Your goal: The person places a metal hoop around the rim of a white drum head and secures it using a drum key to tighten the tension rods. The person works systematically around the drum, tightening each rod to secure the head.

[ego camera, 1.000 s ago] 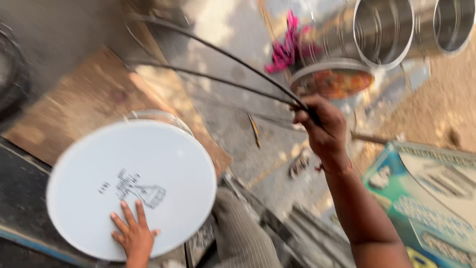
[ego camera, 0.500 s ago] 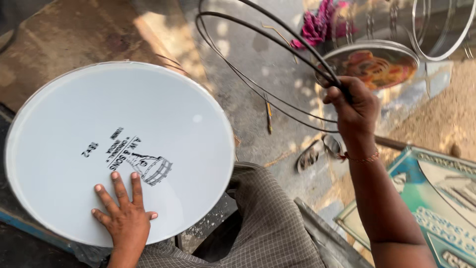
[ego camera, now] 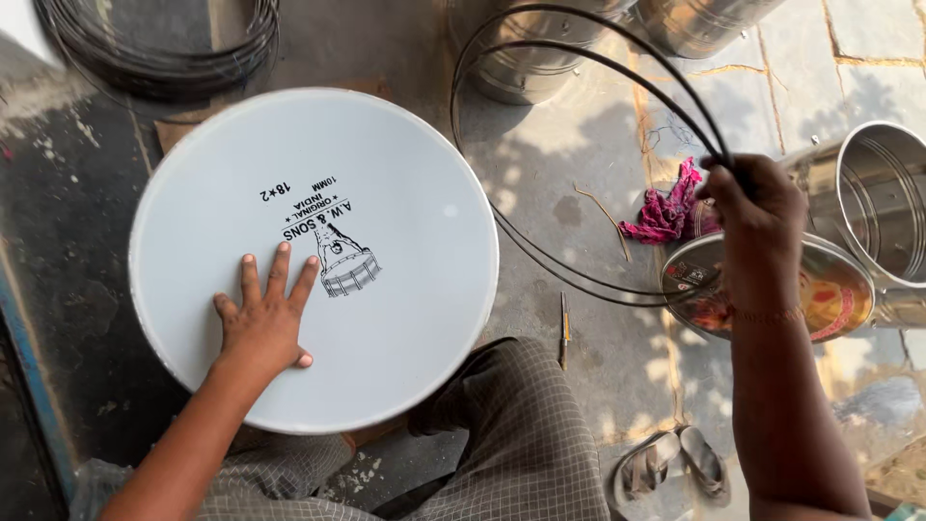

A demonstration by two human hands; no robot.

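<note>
Down by my knees lies the big round white drum skin (ego camera: 386, 174), the biggest thing I can see. It rests flat on the grey ground (ego camera: 579, 386), and it has a small black drawing of a drum printed near its middle. My left hand (ego camera: 262, 323) lies open on it, palm down, fingers spread out, just beside that drawing.

Next come the thin black wire hoops (ego camera: 540, 125). They make big loops in the air to the right of the drum skin, and the low part of the loops hangs near the ground. My right hand (ego camera: 757, 207) is closed tight around them where they all bunch together.

Shiny steel drum shells (ego camera: 883, 207) stand on the right, one just past my right hand. More of them stand at the top. A round metal lid (ego camera: 839, 294) with a colourful picture lies under my right wrist.

A coil of dark wire (ego camera: 154, 48) sits at the top left, well apart from my hands.

A pink rag (ego camera: 666, 212) lies crumpled near my right hand.

A pair of sandals (ego camera: 675, 463) sits near my checked trouser leg (ego camera: 521, 434).
</note>
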